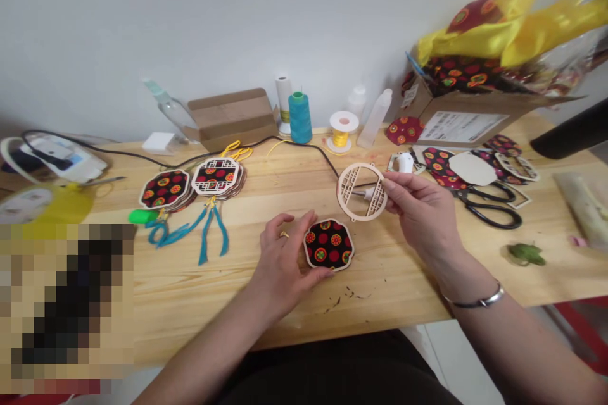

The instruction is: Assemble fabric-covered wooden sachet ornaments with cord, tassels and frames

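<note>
My left hand [287, 259] grips the left side of a wooden-rimmed panel [329, 244] faced with black floral cloth, thumb at its lower edge and fingers at its upper left. The panel is close to the table top. My right hand [422, 215] pinches the right rim of a round pale wood lattice frame [349, 210], held up above and to the right of the panel. Behind the frame, partly hidden, is a white tool with a pointed metal tip [363, 193] and a black cord.
Stacked cloth-covered panels [166, 188] and lattice-topped panels [217, 176] with blue tassels [213, 234] lie left. Black scissors [494, 205] and cut pieces lie right. Behind stand a teal thread cone [300, 119], a yellow spool [344, 130] and a cardboard box [465, 123] of cloth.
</note>
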Demonstrator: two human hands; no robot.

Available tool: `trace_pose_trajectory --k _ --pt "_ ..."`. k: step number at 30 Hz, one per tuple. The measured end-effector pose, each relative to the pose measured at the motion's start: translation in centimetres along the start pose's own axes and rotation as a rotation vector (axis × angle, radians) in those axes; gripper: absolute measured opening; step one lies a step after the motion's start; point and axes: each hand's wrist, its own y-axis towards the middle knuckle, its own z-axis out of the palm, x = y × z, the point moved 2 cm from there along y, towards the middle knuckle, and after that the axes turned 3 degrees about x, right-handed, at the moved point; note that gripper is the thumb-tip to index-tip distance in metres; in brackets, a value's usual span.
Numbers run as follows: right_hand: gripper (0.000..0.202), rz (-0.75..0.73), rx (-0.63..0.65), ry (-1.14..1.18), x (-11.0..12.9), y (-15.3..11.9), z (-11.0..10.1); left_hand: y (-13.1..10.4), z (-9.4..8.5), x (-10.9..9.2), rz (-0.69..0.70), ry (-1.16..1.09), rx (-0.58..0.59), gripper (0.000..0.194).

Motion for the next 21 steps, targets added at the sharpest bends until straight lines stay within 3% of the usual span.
trace_pose_trajectory --k 16,21 --pt "0.018 0.015 -0.001 0.001 0.2 -0.1 0.2 0.2 0.3 -0.1 0.019 0.114 -0.006 0.079" --pt "0.021 0.081 0.059 -0.005 0.6 -0.3 1.5 0.2 0.4 0.0 0.014 0.103 0.016 0.079"
